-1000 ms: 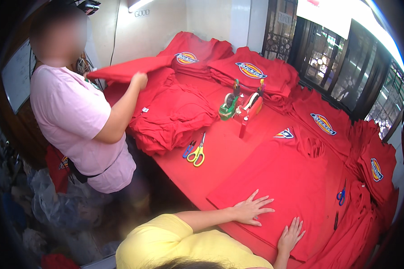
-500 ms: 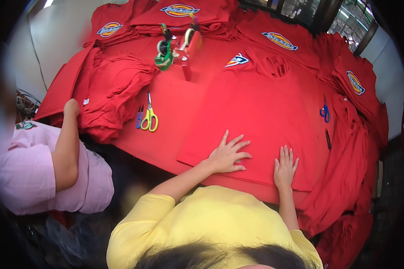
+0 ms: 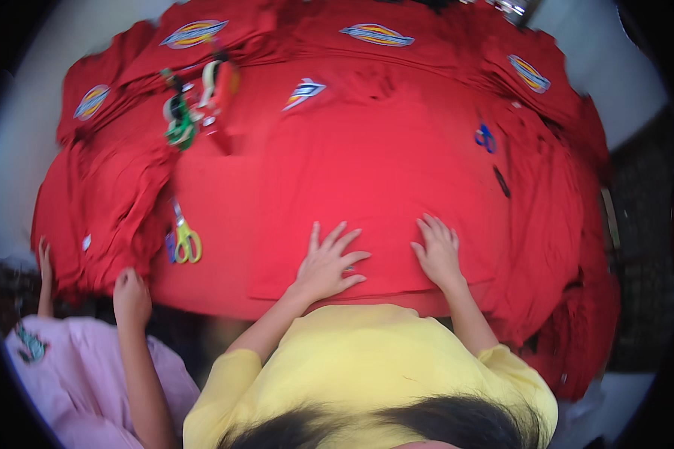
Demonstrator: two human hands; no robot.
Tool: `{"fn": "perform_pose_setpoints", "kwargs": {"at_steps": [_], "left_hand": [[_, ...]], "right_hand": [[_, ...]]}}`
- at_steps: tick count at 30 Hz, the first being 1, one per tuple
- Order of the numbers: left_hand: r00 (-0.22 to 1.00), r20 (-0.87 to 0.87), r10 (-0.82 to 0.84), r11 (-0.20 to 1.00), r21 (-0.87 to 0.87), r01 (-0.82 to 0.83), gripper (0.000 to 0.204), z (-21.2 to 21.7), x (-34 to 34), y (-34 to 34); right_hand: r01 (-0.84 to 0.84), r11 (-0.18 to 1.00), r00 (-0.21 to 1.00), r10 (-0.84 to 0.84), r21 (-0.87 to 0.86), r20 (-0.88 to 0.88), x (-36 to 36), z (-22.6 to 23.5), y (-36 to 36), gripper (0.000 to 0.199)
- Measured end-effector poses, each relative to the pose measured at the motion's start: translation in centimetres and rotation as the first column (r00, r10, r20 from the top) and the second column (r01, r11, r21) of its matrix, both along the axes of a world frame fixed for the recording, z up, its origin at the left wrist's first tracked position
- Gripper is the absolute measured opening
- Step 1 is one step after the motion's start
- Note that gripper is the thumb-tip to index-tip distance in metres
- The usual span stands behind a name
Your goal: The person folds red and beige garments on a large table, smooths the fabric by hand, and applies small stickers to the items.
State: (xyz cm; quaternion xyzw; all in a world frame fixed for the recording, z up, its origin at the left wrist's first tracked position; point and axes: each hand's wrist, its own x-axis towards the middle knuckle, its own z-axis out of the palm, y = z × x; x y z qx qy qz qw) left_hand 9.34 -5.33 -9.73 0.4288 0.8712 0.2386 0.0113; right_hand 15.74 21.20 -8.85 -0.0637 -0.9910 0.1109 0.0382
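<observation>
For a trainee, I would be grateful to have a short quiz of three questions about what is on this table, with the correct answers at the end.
1. Multiple choice: what do the person's left hand and right hand rest on?
A) a cardboard box
B) a spread red garment
C) a clear plastic bag

2. True or false: the yellow-handled scissors lie to the left of both of these hands.

3. Fill in the missing colour: a red tape dispenser stands beside a ____ one.

Key: 1. B; 2. True; 3. green
</observation>
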Motion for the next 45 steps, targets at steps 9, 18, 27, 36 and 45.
{"fn": "perform_pose_setpoints", "kwargs": {"at_steps": [9, 18, 27, 36, 45], "left_hand": [[0.999, -0.028, -0.034, 0.999, 0.012, 0.034, 0.044, -0.5, -0.6, -0.2], [0.996, 0.074, -0.047, 0.999, 0.018, 0.046, 0.049, 0.4, -0.5, -0.8], [0.988, 0.149, -0.047, 0.998, 0.049, 0.04, 0.049, 0.0, -0.7, -1.1], [0.99, 0.137, -0.019, 0.998, 0.061, 0.011, 0.048, 0.3, -0.9, -1.0], [0.993, 0.114, -0.027, 0.999, 0.041, 0.023, 0.048, 0.8, -0.8, -0.9]], "right_hand": [[-0.325, 0.798, 0.945, 0.296, -0.507, -0.14, -13.8, 5.8, -6.1, 0.029], [-0.345, 0.314, 0.906, 0.358, -0.885, -0.226, -38.5, 2.9, -24.4, 0.029], [-0.626, 0.6, 0.778, 0.439, -0.498, -0.449, -44.5, 2.4, -31.3, 0.038], [-0.197, 0.444, 0.914, 0.407, -0.874, 0.0, -45.1, 5.5, -23.7, 0.031], [-0.433, 0.823, 0.776, 0.132, -0.368, -0.617, -44.7, 5.4, -27.5, 0.014]]}}
